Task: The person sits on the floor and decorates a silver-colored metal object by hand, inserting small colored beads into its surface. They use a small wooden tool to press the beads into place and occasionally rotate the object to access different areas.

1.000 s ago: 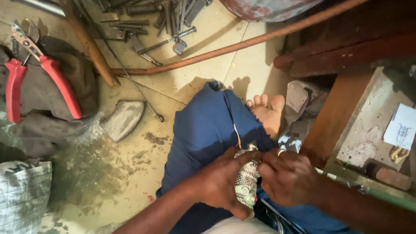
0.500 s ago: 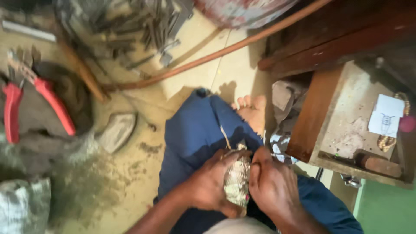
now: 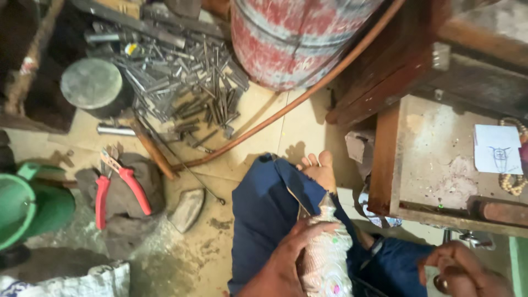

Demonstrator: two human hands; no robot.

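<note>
bare floor tiles [image 3: 258,118] between metal scrap pile [image 3: 181,82], red drum [image 3: 291,38], wooden bench [image 3: 385,159]

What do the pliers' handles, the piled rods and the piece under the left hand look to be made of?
Pliers: red handles with a smooth, plastic-looking coating over dull metal jaws. Piled rods: grey, matte bars with sharp straight edges, probably steel. Patterned piece under the left hand: pale, silvery and embossed, possibly thin worked metal; the blur leaves that open.

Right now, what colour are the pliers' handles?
Red, on the pliers lying on the floor; head view.
</note>
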